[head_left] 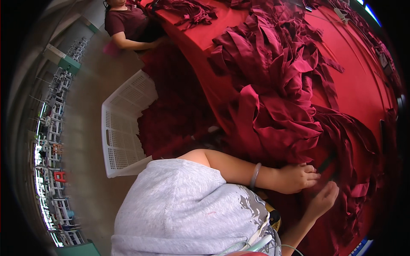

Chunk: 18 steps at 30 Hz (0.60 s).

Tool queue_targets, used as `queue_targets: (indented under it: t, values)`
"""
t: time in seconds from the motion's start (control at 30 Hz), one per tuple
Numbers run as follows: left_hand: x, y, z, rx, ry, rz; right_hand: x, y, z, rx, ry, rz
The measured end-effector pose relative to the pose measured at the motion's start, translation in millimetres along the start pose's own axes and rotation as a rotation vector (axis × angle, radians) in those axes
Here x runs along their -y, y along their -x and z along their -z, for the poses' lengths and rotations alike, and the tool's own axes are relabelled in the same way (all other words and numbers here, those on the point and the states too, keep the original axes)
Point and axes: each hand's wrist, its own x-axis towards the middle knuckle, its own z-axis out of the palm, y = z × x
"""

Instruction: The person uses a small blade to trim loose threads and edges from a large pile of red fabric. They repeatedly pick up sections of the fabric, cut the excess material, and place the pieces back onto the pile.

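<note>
Left hand and right hand sit close together, a small gap between them, toward the right of my head view. I see the left arm bent at the elbow, its forearm running rightward, with the back of the hand up and the fingers bent. The right forearm slants up from the lower edge, its fingers drawn together and curled. From my end I cannot tell whether either is pinching cloth. Dark red fabric lies heaped on the red worktop, its lower folds just beyond the left hand. I count two bare hands, one bracelet on the left wrist, one white basket partly covered by more dark red cloth, and one other person; the overlapping fabric pieces I can't count.
</note>
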Motion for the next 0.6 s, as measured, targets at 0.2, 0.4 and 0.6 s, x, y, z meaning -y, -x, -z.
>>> queue_targets:
  t: [0.2,0.4,0.6]
  values:
    - [-1,-4,-1,-0.001,0.001,-0.003,11,-8,18,0.231,0.008,0.062]
    - [-2,-3,0,0.008,-0.038,-0.005,-7,-9,11,0.058,0.06,0.013]
    - [0,-1,-2,-0.018,-0.081,-0.017,-1,-3,24,0.182,-0.026,-0.023]
